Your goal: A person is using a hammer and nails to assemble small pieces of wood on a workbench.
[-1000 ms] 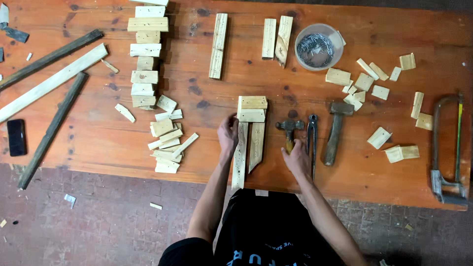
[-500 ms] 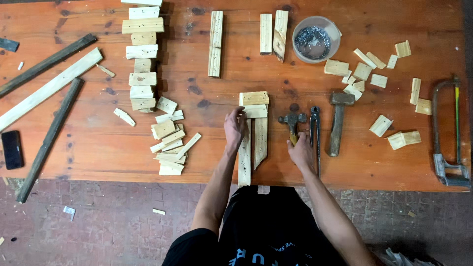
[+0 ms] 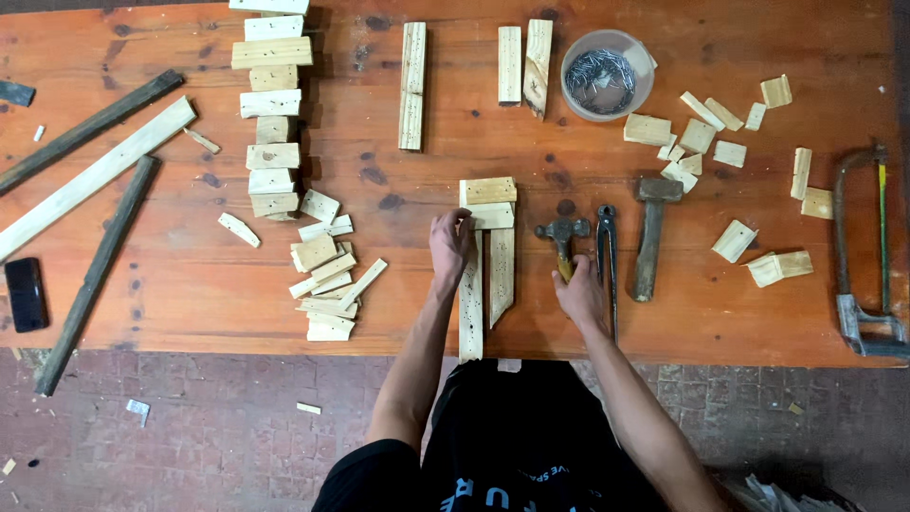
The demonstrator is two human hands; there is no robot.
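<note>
My left hand [image 3: 449, 245] rests on the left side of a small wooden assembly [image 3: 487, 248], two upright slats with short cross pieces on top, near the table's front edge. To its right, my right hand [image 3: 579, 295] grips the wooden handle of a claw hammer [image 3: 562, 233] that lies flat on the table, head pointing away from me. Black pincers [image 3: 607, 258] lie just right of that hand, and a heavier hammer [image 3: 650, 228] lies beyond them.
A bowl of nails [image 3: 607, 74] stands at the back. Wood offcuts [image 3: 701, 142] are scattered right, stacked blocks [image 3: 273, 104] and scraps [image 3: 327, 280] left. Long battens [image 3: 90, 180], a phone [image 3: 26, 294] and a hacksaw [image 3: 867, 256] lie at the orange table's [image 3: 190, 275] ends.
My right hand has closed on the claw hammer's handle and slid slightly. My left hand has moved up the assembly toward its cross pieces.
</note>
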